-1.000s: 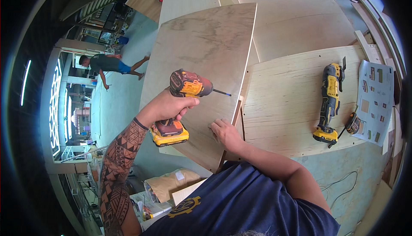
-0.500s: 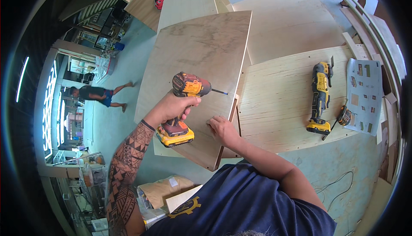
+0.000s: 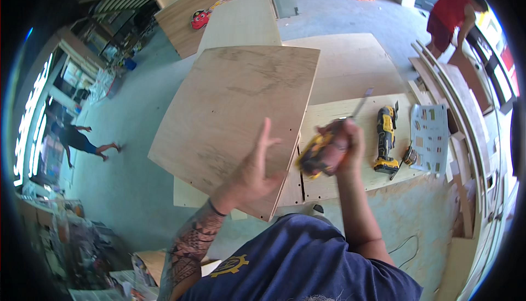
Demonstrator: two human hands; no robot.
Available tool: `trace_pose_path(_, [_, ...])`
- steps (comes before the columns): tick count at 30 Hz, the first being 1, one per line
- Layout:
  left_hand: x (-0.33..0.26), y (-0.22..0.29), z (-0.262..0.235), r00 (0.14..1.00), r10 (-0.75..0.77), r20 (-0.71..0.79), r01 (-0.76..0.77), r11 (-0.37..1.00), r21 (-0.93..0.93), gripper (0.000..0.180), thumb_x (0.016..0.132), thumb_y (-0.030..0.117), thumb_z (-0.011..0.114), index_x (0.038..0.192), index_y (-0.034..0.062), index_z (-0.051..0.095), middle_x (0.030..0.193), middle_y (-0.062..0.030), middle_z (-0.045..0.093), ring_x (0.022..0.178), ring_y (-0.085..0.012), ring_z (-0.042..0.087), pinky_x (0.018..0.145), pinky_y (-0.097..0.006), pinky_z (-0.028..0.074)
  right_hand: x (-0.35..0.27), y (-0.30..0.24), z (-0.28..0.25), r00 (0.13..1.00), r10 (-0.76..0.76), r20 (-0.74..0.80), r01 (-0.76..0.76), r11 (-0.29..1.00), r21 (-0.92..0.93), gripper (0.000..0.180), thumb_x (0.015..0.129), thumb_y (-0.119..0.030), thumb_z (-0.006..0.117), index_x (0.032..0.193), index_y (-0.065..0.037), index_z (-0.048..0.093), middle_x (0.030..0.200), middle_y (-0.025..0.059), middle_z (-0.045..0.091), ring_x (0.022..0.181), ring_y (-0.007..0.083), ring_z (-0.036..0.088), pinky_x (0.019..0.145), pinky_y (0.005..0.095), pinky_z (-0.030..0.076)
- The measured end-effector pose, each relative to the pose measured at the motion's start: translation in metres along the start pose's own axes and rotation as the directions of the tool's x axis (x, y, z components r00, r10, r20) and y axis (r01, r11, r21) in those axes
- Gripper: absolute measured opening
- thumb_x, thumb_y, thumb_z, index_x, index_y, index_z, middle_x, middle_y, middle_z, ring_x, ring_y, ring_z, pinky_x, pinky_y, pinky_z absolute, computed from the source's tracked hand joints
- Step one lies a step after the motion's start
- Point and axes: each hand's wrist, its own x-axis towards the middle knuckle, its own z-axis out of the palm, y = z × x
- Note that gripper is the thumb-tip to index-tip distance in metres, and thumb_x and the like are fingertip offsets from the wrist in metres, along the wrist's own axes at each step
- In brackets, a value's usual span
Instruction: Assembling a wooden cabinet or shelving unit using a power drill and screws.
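Note:
Blurred by motion, a yellow and dark cordless driver (image 3: 320, 153) is tilted over the workpiece, its bit pointing up and away to the right. My right hand (image 3: 353, 145) is closed around it. My left hand (image 3: 252, 167) has its fingers and thumb spread and holds nothing, over the lower right part of a plywood panel (image 3: 230, 98). Small dark holes dot that panel's right edge. Under and beyond it lies a paler board (image 3: 350, 136). A yellow and black oscillating multi-tool (image 3: 386, 139) rests on this board, to the right of my right hand.
Right of the multi-tool lie a tape measure (image 3: 410, 155) and a printed sheet (image 3: 430, 136). Long wood strips (image 3: 457, 98) are stacked at the far right, where a person in red (image 3: 449, 16) bends over. Another person (image 3: 82, 139) walks at left. A cable (image 3: 408, 249) lies on the floor.
The driver has passed from my left hand to my right and moved right, off the panel's edge. My left hand has opened. The view has shifted, showing more of the far floor.

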Motion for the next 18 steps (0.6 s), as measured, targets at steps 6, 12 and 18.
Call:
trace_pose_path(6, [-0.155,-0.186,-0.092,0.788,-0.459,-0.410,0.470,0.879,-0.079,0.087,0.099,0.022,0.076,0.167,0.0059,0.026,0.144,-0.0272,0.060,0.135,-0.0352,0.061,0.108,-0.047,0.054,0.055,-0.057,-0.085,0.995,-0.064,-0.071,0.049,0.980,-0.195,0.033,0.089,-0.040,0.072,0.095,-0.009,0.062,0.084,0.0076,0.064,0.078,0.0262,0.070,0.095,0.0502,0.061])
trace_pose_path(12, [-0.255,-0.323,-0.145,0.551,-0.534,-0.641,0.546,0.812,-0.207,0.082,0.098,0.023,0.077,0.164,0.0023,0.032,0.150,-0.0281,0.054,0.144,-0.0339,0.053,0.114,-0.044,0.048,0.070,-0.075,-0.142,0.999,0.028,-0.043,-0.036,0.983,-0.181,0.040,0.089,-0.045,0.076,0.097,-0.007,0.064,0.085,0.0090,0.068,0.076,0.0290,0.074,0.092,0.0510,0.063])
trace_pose_path(18, [-0.277,-0.398,-0.222,0.045,-0.668,-0.742,0.593,0.616,-0.518,0.099,0.095,0.049,0.078,0.169,0.0080,0.027,0.171,-0.0216,0.031,0.157,-0.0355,0.034,0.124,-0.049,0.033,0.060,-0.068,-0.113,0.994,0.076,-0.083,-0.099,0.941,-0.325,0.050,0.093,-0.047,0.079,0.115,-0.004,0.067,0.088,0.0098,0.071,0.076,0.0251,0.073,0.087,0.0416,0.063])
